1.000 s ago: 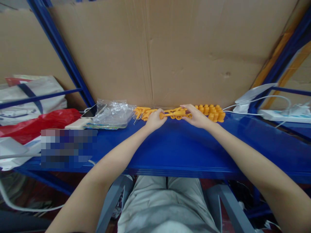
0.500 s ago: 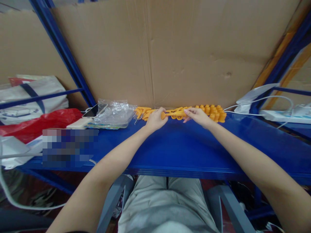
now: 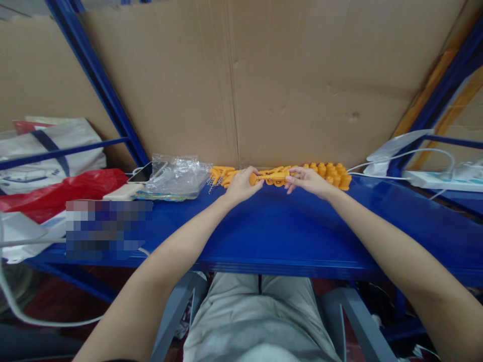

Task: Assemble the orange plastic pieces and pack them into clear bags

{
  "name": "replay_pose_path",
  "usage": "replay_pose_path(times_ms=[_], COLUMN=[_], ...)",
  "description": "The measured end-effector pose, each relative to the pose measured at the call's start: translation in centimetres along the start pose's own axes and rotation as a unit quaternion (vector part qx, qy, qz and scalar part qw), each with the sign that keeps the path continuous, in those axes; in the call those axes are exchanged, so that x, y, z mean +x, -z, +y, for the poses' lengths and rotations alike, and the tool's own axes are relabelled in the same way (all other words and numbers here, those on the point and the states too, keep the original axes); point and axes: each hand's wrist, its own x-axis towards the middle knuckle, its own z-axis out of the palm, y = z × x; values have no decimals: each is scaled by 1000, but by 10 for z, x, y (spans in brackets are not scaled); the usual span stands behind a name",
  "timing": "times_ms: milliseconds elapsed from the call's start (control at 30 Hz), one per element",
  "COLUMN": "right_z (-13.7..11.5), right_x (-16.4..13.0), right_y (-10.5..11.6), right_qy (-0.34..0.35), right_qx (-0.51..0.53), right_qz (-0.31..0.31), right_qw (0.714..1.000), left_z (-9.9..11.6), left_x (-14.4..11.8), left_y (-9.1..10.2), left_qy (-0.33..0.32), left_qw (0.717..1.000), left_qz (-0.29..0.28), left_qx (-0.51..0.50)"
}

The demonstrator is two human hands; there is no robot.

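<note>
My left hand [image 3: 242,188] is closed around one end of a yellow plastic piece [image 3: 277,176], whose flat round knob shows at the thumb. The piece stretches to the right, just above the blue shelf. At its other end my right hand [image 3: 308,182] pinches with thumb and forefinger, the lower fingers loosely curled apart. Yellow round parts [image 3: 278,183] lie right beneath and behind it. Left of my left hand are more yellow parts [image 3: 222,173] with small metal chains [image 3: 211,187]. Several yellow stacked knobbed parts [image 3: 332,175] stand beyond my right hand.
Clear plastic bags [image 3: 177,176] lie on the blue shelf [image 3: 279,231] to the left, near a phone [image 3: 140,174] and a white box [image 3: 124,192]. A red bag [image 3: 83,186] is farther left. White cables and a power strip [image 3: 449,181] are at right. Cardboard [image 3: 283,85] walls the back.
My right hand has shifted slightly and its fingers have loosened and spread a little at the piece's end. My left hand stays almost in place.
</note>
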Motion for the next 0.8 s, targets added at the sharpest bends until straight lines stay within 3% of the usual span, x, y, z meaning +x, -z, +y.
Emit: replay_pose_path(times_ms=[267, 567, 800], right_z=[-5, 19, 14], right_x=[-2, 7, 5], right_y=[-3, 4, 0], right_qy=[-27, 74, 62], right_qx=[-45, -40, -30], right_qz=[7, -4, -9], right_qw=[999, 996, 998], left_z=[3, 0, 2], left_x=[-1, 1, 0], left_y=[-2, -2, 0], left_qy=[11, 34, 12], left_qw=[1000, 999, 1000], left_qz=[7, -1, 0], left_qx=[-19, -22, -27])
